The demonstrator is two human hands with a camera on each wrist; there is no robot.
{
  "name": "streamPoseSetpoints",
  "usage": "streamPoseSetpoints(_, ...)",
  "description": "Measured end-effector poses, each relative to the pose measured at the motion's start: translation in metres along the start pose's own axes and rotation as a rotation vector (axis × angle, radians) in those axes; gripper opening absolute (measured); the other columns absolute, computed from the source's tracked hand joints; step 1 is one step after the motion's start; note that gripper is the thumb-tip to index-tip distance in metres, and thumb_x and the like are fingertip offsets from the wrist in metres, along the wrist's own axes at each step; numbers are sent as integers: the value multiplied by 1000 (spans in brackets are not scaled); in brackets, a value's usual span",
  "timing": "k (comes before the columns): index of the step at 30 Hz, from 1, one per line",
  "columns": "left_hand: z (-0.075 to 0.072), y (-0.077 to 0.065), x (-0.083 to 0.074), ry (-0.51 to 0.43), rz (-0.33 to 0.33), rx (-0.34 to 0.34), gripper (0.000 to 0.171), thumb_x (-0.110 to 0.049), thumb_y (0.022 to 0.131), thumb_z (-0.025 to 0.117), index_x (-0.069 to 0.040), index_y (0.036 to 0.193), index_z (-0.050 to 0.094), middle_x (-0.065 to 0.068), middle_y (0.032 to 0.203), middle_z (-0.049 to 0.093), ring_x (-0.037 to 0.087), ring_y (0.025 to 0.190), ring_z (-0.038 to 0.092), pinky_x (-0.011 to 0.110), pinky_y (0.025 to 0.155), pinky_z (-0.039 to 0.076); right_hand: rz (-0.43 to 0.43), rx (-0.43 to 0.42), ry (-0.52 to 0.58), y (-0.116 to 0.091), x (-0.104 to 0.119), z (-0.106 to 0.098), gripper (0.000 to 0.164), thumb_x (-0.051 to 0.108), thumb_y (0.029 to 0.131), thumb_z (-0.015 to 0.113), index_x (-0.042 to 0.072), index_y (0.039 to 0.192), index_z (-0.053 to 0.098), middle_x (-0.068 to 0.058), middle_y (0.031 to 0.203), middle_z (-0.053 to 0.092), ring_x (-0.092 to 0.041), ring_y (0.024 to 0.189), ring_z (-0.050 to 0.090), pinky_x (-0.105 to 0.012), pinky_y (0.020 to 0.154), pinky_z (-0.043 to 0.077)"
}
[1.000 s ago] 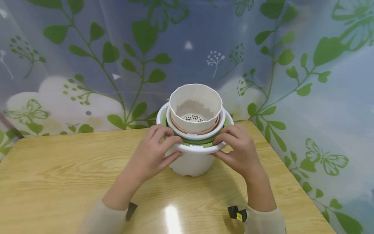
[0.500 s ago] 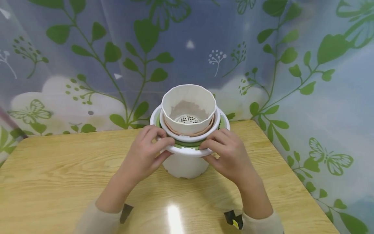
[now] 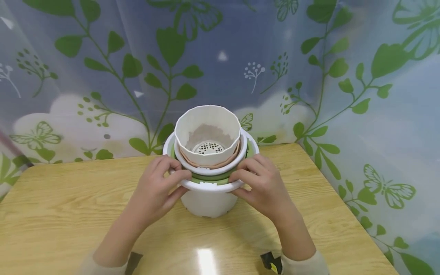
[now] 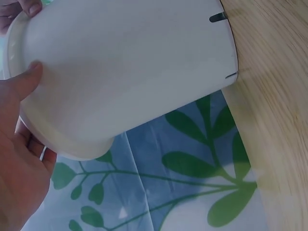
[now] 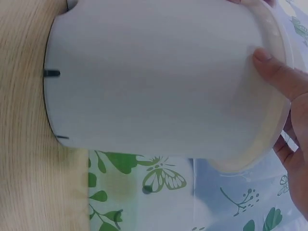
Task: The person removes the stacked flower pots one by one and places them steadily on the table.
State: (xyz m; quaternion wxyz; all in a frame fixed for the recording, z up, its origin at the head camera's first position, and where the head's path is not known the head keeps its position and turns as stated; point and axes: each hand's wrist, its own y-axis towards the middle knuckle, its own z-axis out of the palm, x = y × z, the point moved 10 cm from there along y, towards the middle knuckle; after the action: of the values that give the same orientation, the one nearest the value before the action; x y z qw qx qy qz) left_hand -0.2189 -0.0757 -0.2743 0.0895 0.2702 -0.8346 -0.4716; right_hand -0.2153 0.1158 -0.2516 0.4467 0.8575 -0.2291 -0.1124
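A stack of nested flower pots stands on the table, seen whole in the head view. Outermost is a large white flower pot (image 3: 206, 204); inside it show a green pot (image 3: 213, 177), a smaller white pot, an orange-brown rim and a cream faceted pot (image 3: 207, 131) with a mesh bottom. My left hand (image 3: 158, 191) pinches the outer rim at its front left, thumb below and fingers over the edge. At the front right, my right hand (image 3: 261, 187) grips the same rim likewise. Both wrist views show the thumbs pressed under the rim against the white wall (image 4: 130, 72).
The wooden table (image 3: 86, 202) runs under the stack, its right edge slanting toward the lower right. Behind and to the right hang curtains (image 3: 237, 68) printed with leaves and butterflies. Black wrist mounts (image 3: 271, 261) show at the sleeves.
The whole stack of pots has shifted to the left and a little nearer to me, both hands moving along with it. The grip on the rim stays the same.
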Motion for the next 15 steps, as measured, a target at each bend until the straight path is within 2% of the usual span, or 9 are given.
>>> streamPoseSetpoints(7, -11, -7, 1, -40, 3, 20, 21, -32, 88, 68, -13, 98, 69, 5, 97, 55, 28, 95, 51, 38, 90, 38, -1, 35, 40, 0, -1, -2, 29, 17, 64, 91, 18, 81, 67, 3, 88, 62, -18, 84, 53, -31, 77, 43)
streamPoseSetpoints(15, -26, -14, 0, -31, 1, 20, 31, -44, 98, 58, -15, 95, 68, 3, 95, 54, 24, 90, 49, 35, 87, 37, 20, 61, 61, 0, -3, -5, 28, 8, 66, 89, 17, 82, 68, 3, 90, 60, -17, 86, 53, -27, 77, 44)
